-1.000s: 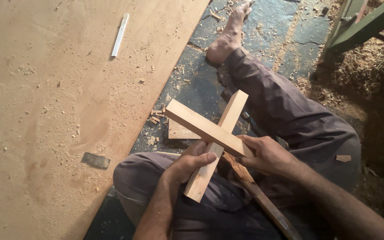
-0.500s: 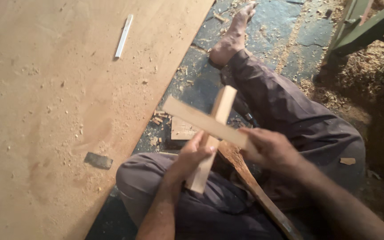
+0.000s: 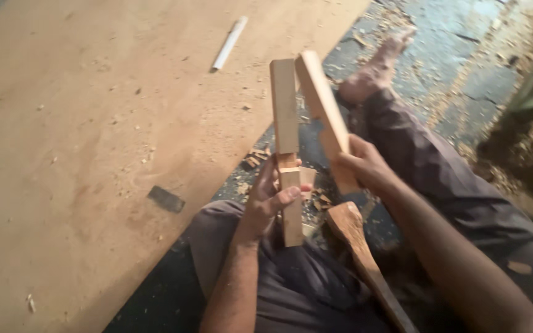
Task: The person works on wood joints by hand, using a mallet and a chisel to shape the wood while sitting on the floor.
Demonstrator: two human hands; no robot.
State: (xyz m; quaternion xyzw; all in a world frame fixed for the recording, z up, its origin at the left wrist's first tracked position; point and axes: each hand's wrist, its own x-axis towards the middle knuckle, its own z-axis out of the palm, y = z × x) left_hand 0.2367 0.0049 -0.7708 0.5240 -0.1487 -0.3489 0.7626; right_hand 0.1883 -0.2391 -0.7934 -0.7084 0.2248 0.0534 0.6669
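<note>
With the left hand [image 3: 271,200] gripping 1 pale notched wooden bar [image 3: 287,145] upright above the lap and the right hand [image 3: 360,165] holding the second pale wooden bar [image 3: 323,111] beside it, either could probably slip onto the wooden-handled tool [image 3: 365,259].

Two pale wooden bars held apart above the lap: notched bar [image 3: 286,132] upright, notch at mid-length, gripped in left hand [image 3: 266,203]; plain bar [image 3: 325,114] tilted leftward, gripped in right hand [image 3: 362,166].

Two wooden strips [image 3: 288,123] side by side, board [image 3: 94,154] to their left.
</note>
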